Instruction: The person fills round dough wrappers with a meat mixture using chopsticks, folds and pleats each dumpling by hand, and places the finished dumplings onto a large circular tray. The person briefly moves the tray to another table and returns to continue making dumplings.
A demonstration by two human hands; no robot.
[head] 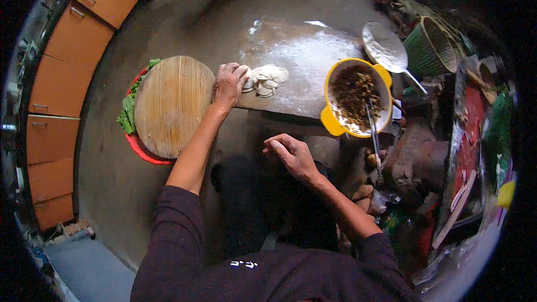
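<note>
At the left end of a floured wooden board (302, 92), my left hand (228, 82) bends its fingers over the edge of a pile of pale round dough wrappers (270, 79). The fingertips grip the wrapper at that edge; its far side is hidden. Closer to my body, my right hand (291, 153) hovers with loosely curled fingers, and I see nothing in it. A yellow two-handled pot (331, 121) at the board's right end holds a brown crumbly filling (356, 86). Metal tongs or chopsticks (372, 128) lean in it, sticking out over the near rim.
A round wooden lid (174, 105) covers most of a red basin (144, 153), with leafy greens (127, 115) showing at its rim. Beyond the pot rests a long-handled ladle of flour (384, 46), beside a green woven basket (430, 46). Orange cabinets (54, 84) line the left.
</note>
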